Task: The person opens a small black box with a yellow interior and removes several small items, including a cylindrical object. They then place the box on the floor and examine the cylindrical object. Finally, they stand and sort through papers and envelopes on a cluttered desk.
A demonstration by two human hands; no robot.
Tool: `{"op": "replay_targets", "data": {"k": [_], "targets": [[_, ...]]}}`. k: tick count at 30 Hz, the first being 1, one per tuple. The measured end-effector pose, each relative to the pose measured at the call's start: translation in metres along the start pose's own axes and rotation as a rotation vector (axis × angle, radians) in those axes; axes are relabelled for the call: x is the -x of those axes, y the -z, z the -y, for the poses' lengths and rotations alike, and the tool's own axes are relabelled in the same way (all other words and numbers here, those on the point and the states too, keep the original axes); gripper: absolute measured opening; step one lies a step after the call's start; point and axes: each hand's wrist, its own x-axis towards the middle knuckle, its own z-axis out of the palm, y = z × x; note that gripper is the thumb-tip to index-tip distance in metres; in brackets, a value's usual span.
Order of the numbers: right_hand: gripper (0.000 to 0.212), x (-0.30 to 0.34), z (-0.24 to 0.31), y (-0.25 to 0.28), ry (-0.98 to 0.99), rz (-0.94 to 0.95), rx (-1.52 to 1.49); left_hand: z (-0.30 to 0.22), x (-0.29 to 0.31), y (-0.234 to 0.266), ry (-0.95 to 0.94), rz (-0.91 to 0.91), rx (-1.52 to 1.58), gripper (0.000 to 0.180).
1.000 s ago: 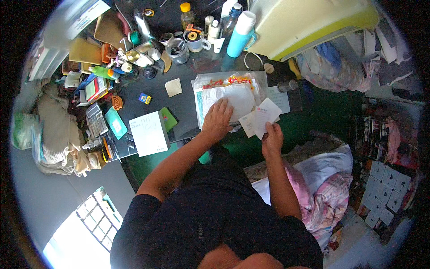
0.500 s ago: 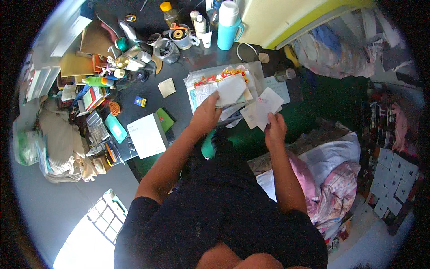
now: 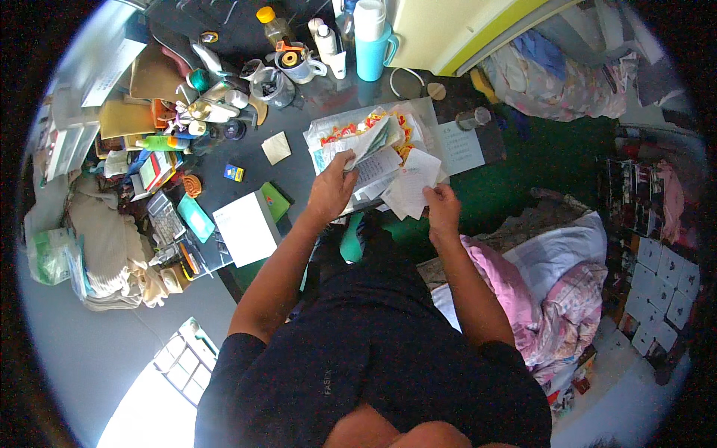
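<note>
My left hand (image 3: 334, 184) grips a stack of folded papers (image 3: 371, 142), lifted and tilted above a pile on the dark table. In my right hand (image 3: 441, 207) are a few small white paper slips (image 3: 413, 180), fanned out and pinched at their right edge. The slips overlap printed sheets (image 3: 376, 167) at the front of the pile. Red and yellow paper decorations (image 3: 403, 127) show behind the folded papers, on a clear plastic sleeve (image 3: 423, 112). Both thumbs are visible; the fingers beneath the papers are partly hidden.
A turquoise thermos mug (image 3: 371, 56), a grey mug (image 3: 297, 69) and a bottle with a yellow cap (image 3: 274, 28) stand along the back. Left lie a white box (image 3: 245, 228), a green booklet (image 3: 275, 202) and a small blue box (image 3: 234, 173). Pink bedding (image 3: 506, 287) is at the right.
My left hand has tilted the folded papers upward, uncovering printed sheets below. My right hand has moved left with the white slips, closer to the pile.
</note>
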Motion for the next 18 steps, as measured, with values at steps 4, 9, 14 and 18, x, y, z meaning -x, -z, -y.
{"op": "replay_targets", "data": {"k": [4, 9, 14, 18], "targets": [[0.021, 0.002, -0.009, -0.026, 0.046, 0.019, -0.072, 0.003, 0.006, -0.006, -0.107, 0.032, -0.143, 0.054], [0.028, 0.003, -0.008, -0.045, 0.043, 0.11, -0.07, 0.002, 0.014, -0.008, -0.32, 0.033, -0.254, 0.076], [0.025, 0.003, -0.002, -0.053, 0.035, 0.111, -0.013, 0.019, 0.015, -0.019, -0.303, -0.048, -0.247, 0.064], [0.023, 0.002, 0.0, -0.064, 0.076, 0.026, 0.056, 0.015, 0.012, -0.016, -0.181, -0.09, -0.147, 0.058]]}}
